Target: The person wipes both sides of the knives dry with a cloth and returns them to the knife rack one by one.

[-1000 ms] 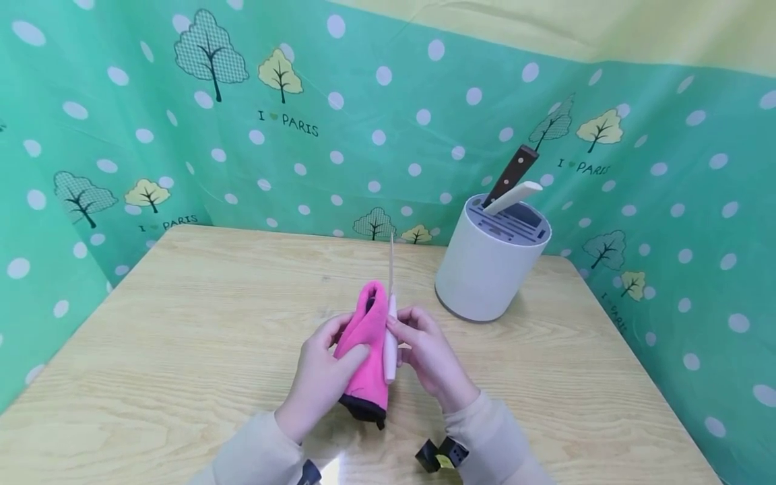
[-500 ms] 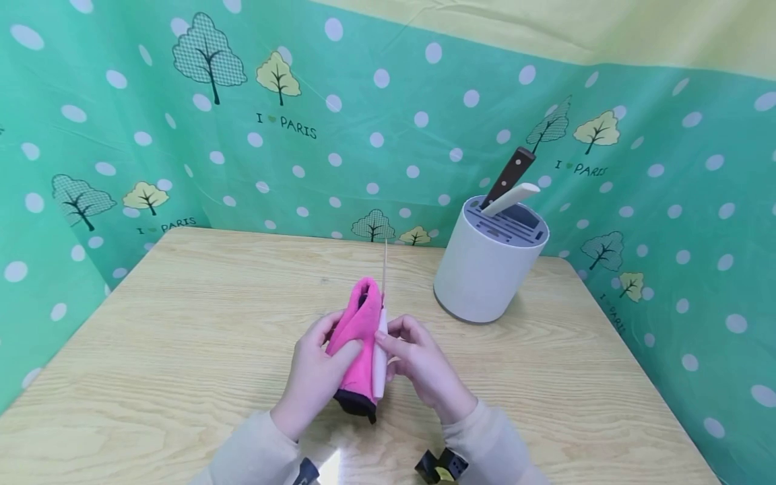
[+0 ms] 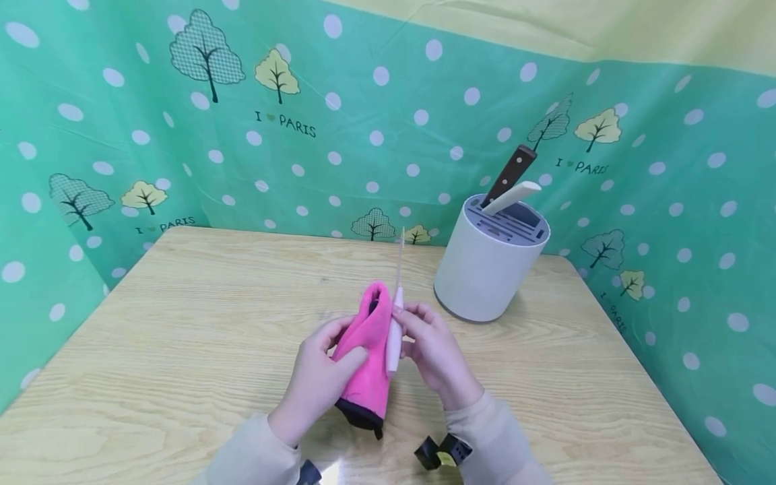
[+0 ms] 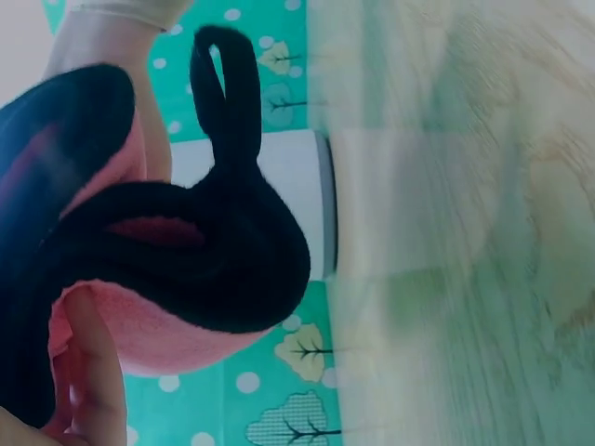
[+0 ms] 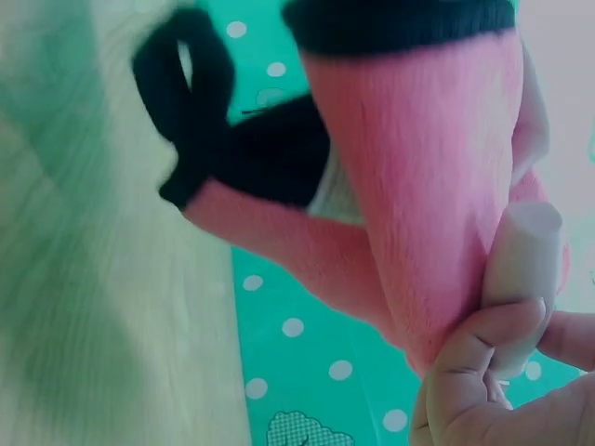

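Observation:
My left hand [image 3: 324, 374] grips a folded pink cloth [image 3: 368, 364] from its left side, thumb across the front. The cloth has a black edge and a black loop [image 4: 228, 102], large in the left wrist view. My right hand [image 3: 433, 343] pinches the white handle [image 3: 394, 337] of a knife between thumb and fingers. Its thin blade [image 3: 400, 259] points up and away, seen nearly edge-on. The handle lies against the cloth's right side. In the right wrist view the handle's butt [image 5: 535, 223] shows beside the pink fabric.
A white knife block [image 3: 488, 269] stands at the back right of the wooden table [image 3: 200, 323]. A brown-handled knife [image 3: 510, 174] and a white-handled one [image 3: 512, 197] stick out of its slotted top. A dotted green curtain [image 3: 315, 162] hangs behind the table.
The knife slid down and left toward me along the cloth, then back up and away to the right, tilting slightly right. Both hands keep their hold; the cloth shifted a little with them.

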Action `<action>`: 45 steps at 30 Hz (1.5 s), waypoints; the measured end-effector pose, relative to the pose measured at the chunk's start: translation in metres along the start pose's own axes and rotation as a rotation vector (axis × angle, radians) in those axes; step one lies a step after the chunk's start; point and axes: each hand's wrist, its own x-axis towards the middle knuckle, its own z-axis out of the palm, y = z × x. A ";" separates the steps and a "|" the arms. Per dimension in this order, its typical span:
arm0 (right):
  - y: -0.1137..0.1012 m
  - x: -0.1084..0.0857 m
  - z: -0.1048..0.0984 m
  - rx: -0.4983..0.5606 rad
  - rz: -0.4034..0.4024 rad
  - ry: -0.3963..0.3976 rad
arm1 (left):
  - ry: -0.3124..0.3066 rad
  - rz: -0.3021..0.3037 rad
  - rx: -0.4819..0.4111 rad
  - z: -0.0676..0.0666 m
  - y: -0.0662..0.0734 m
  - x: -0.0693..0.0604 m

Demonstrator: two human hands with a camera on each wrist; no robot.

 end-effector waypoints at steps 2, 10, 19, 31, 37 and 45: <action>-0.002 0.002 -0.002 0.032 -0.008 0.025 | -0.020 -0.019 -0.005 0.000 0.003 -0.002; -0.002 0.010 -0.011 0.094 -0.011 0.090 | -0.103 -0.080 0.009 0.001 0.008 -0.007; 0.000 0.015 -0.017 0.182 -0.030 0.150 | -0.185 -0.043 0.051 -0.001 0.009 -0.008; 0.004 0.016 -0.023 0.239 -0.028 0.138 | -0.055 -0.066 0.025 -0.003 0.011 0.001; 0.009 0.016 -0.022 0.206 -0.007 0.118 | -0.015 -0.061 0.028 -0.006 0.009 0.007; 0.014 0.016 -0.014 0.172 -0.013 0.141 | 0.002 -0.062 0.030 -0.006 0.004 0.013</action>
